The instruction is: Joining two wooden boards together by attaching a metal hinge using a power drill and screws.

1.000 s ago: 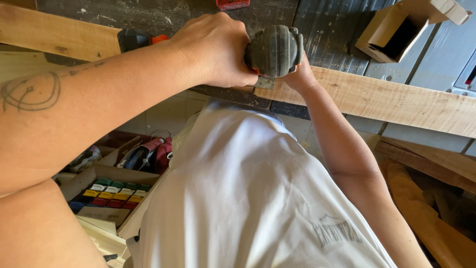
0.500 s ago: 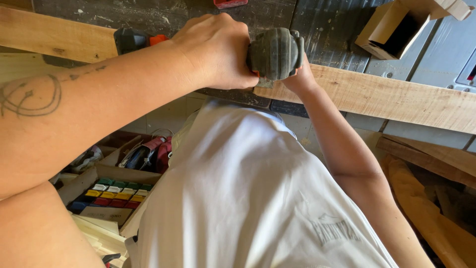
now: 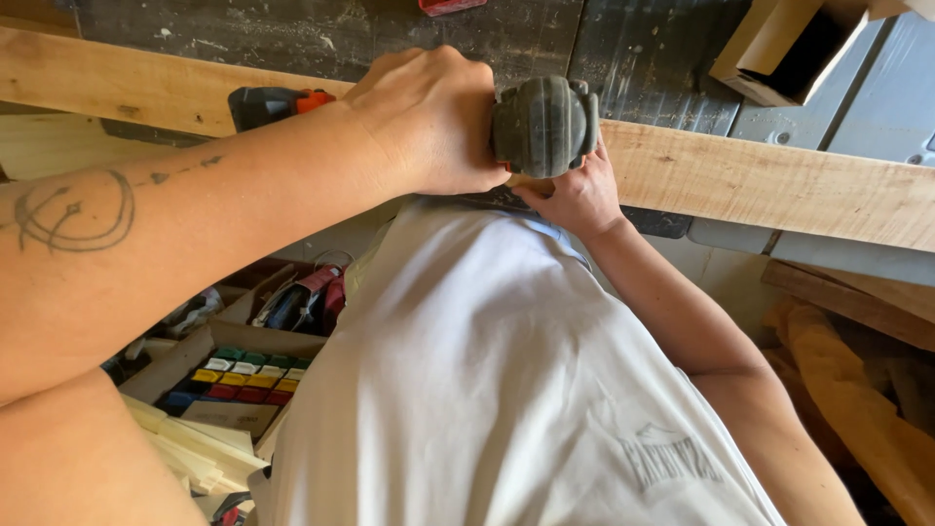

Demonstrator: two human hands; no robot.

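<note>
My left hand [image 3: 429, 122] is wrapped around a dark grey, ribbed, rounded power tool [image 3: 543, 125] and holds it over a long pale wooden plank [image 3: 779, 180] that runs across the bench. My right hand [image 3: 575, 195] comes up from the lower right. It cups the underside of the tool at the plank's near edge, with its fingers partly hidden behind the tool. The working end of the tool is covered by my left hand. My white shirt [image 3: 487, 390] fills the lower middle.
A red and black tool part [image 3: 273, 102] lies on the plank behind my left forearm. An open cardboard box [image 3: 789, 49] sits at the top right. Below left are a box of coloured bits [image 3: 239, 375], wood offcuts [image 3: 185, 448] and more tools. Planks [image 3: 857, 390] lean at the lower right.
Both hands stay on the tool at the same spot on the plank. Only the view has shifted slightly.
</note>
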